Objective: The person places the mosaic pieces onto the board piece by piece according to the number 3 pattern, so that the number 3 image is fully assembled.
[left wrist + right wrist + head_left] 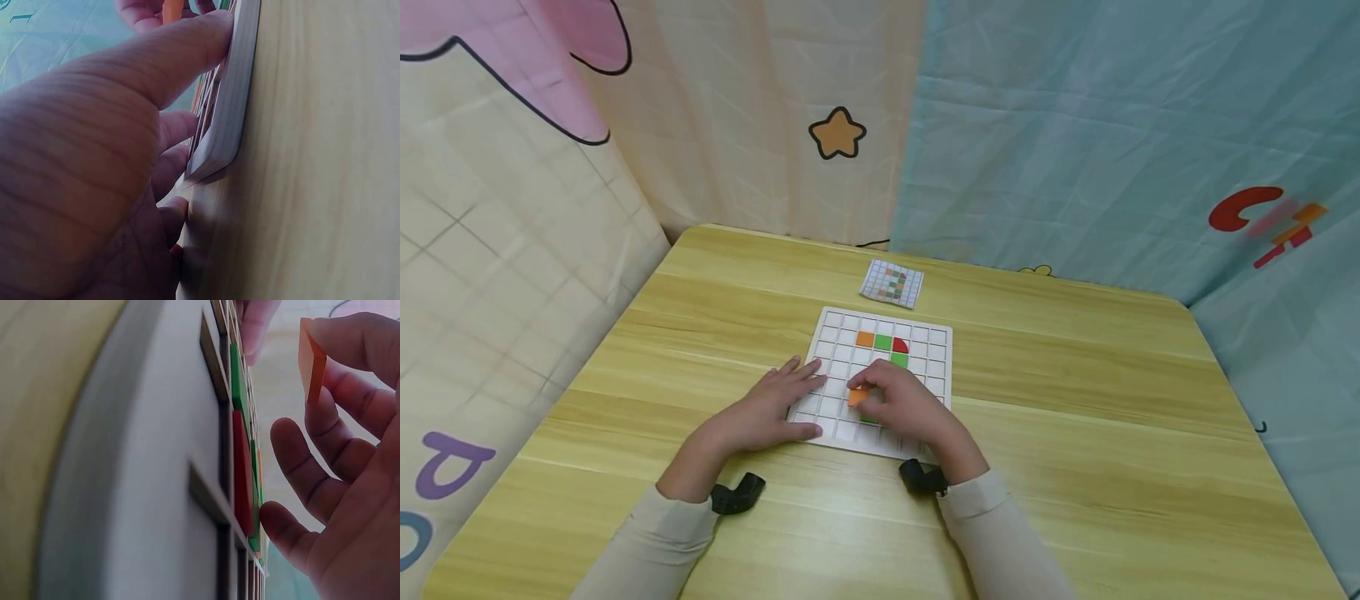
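A white grid board (937, 352) lies on the table. My left hand (767, 410) rests along its left edge, fingers spread and thumb (181, 56) on the rim. Over the lower middle of the board, my right hand (906, 406) pinches an orange square tile (310, 365) between thumb and fingertips, held tilted above the surface. Set in the upper cells are an orange tile (865, 339), a green tile (883, 342) and a red round-cornered tile (900, 345), with another green tile (899, 360) below the red one. The right hand partly hides a lower green tile (868, 419).
Behind the board lies a small card (891, 284) printed with a coloured grid pattern. Black wrist devices (737, 494) sit at both sleeves. Printed curtains (760, 125) stand along the wooden table's (1075, 400) back and sides.
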Tool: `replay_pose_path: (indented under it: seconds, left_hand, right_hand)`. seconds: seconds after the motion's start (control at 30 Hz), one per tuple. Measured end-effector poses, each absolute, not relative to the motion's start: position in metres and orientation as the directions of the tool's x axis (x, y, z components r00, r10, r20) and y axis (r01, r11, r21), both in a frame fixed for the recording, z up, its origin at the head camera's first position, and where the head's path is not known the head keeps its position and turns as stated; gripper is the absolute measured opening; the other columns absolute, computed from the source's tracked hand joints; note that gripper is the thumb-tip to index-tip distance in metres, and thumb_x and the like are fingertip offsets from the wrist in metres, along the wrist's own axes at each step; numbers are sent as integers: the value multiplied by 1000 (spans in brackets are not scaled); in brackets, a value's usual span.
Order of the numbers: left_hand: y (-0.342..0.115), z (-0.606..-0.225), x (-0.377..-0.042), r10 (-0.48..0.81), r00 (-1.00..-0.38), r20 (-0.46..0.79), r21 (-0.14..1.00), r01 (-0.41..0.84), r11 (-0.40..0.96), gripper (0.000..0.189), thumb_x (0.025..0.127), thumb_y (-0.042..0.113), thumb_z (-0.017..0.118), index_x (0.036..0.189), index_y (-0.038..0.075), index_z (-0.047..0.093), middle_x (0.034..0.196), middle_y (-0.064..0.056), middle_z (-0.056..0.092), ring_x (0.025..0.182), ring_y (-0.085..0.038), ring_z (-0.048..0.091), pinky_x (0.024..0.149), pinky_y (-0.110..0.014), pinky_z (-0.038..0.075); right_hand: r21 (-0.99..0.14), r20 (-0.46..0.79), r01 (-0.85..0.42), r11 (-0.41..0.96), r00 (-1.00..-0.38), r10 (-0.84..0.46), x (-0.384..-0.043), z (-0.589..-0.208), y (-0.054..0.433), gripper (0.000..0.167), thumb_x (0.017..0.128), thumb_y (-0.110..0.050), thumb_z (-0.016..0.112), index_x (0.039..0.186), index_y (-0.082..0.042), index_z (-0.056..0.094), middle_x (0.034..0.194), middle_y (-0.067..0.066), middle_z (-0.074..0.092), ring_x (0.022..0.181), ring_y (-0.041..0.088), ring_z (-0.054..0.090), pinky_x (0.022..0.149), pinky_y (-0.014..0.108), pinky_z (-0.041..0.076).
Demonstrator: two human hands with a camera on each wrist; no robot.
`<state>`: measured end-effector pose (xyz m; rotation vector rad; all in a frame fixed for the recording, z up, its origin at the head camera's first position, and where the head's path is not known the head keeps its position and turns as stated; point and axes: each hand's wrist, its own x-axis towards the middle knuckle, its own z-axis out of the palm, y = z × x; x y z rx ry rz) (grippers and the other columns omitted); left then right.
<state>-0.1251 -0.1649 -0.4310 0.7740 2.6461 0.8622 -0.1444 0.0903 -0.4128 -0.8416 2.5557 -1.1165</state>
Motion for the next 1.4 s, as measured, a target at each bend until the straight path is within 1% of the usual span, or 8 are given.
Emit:
replay_pose_path:
  seconds: [0.2, 0.37, 0.53, 0.87, 1.17, 1.4]
  left_hand:
    - [-165, -430, -125, 555, -828, -79, 603, 404, 688, 76, 89, 40, 73, 150, 6, 44, 162, -10, 26, 150, -38, 7, 117, -59, 8]
    - [-164, -430, -124, 554, -828, -83, 604, 400, 689, 76, 89, 40, 73, 150, 6, 43, 162, -10, 25, 150, -38, 7, 117, -59, 8]
    - [-164, -430, -124, 556, -827, -80, 605, 403, 687, 76, 89, 40, 73, 150, 6, 44, 162, -10, 25, 150, -37, 7, 117, -59, 9]
    - [-165, -431, -124, 555, -828, -77, 610, 401, 683, 76, 89, 40, 73, 150, 6, 43, 162, -9, 25, 150, -37, 6, 117, -60, 8]
    - [-165, -430, -124, 558, -827, -73, 611, 405, 680, 76, 89, 39, 73, 150, 5, 43, 162, -11, 25, 150, -38, 6, 117, -60, 8]
    - [-165, -431, -124, 556, -827, -76, 605, 405, 685, 76, 89, 40, 73, 150, 5, 43, 162, -11, 25, 150, -38, 6, 117, -60, 8]
  right_hand:
    - [-710, 1, -421, 564, -801, -598, -143, -414, 86, 21, 90, -12, 68, 111, -13, 69, 105, -6, 61, 95, 14, 54, 90, 32, 46]
    - [-671, -10, -442, 596, -798, -603, -142, -417, 83, 19, 91, -13, 67, 110, -15, 69, 103, -7, 60, 94, 13, 53, 91, 33, 45]
    - [-622, -13, -464, 631, -800, -600, -140, -419, 80, 18, 92, -14, 67, 110, -16, 69, 102, -8, 60, 95, 12, 53, 91, 33, 45]
    - [-484, 1, -540, 689, -787, -617, -137, -418, 76, 18, 90, -17, 70, 108, -16, 70, 101, -6, 62, 99, 16, 54, 98, 39, 41]
    - [-462, -18, -529, 712, -797, -604, -137, -417, 73, 19, 90, -19, 72, 109, -18, 70, 103, -7, 63, 102, 16, 54, 100, 39, 40]
    - [-448, -20, -528, 721, -801, -599, -136, -419, 72, 20, 90, -20, 72, 109, -18, 70, 102, -7, 63, 103, 17, 54, 101, 40, 39]
